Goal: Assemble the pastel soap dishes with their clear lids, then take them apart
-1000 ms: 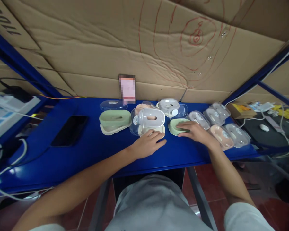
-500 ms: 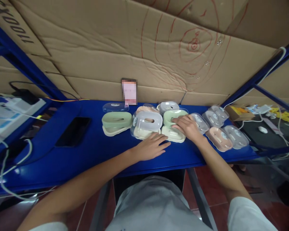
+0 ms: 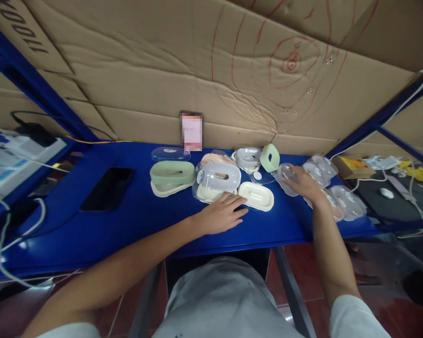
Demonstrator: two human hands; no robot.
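My left hand (image 3: 228, 214) lies flat with its fingers spread, fingertips at the left edge of a cream oval tray (image 3: 262, 199). Farther right, my right hand (image 3: 307, 184) closes its fingers over a grey oval box with a clear lid (image 3: 285, 179); motion blurs it somewhat. Behind the cream tray, a light green oval box (image 3: 274, 162) stands on its side. Beside it lies a clear lid (image 3: 264, 177) with a round white sticker. A grey slotted box (image 3: 232, 171) rests above another cream tray (image 3: 211, 194), to the left.
A green slotted box (image 3: 172, 173) sits on a cream tray at left, with a clear lid (image 3: 165, 153) behind it. More lidded boxes (image 3: 347, 202) stand at right. A black phone (image 3: 107, 189) lies left; a small screen (image 3: 192, 132) leans against the cardboard wall (image 3: 144, 84).
The green box has gone from the cream tray to the back, now on its side. My right hand has moved right onto the clear-lidded grey box. My left hand stays put.
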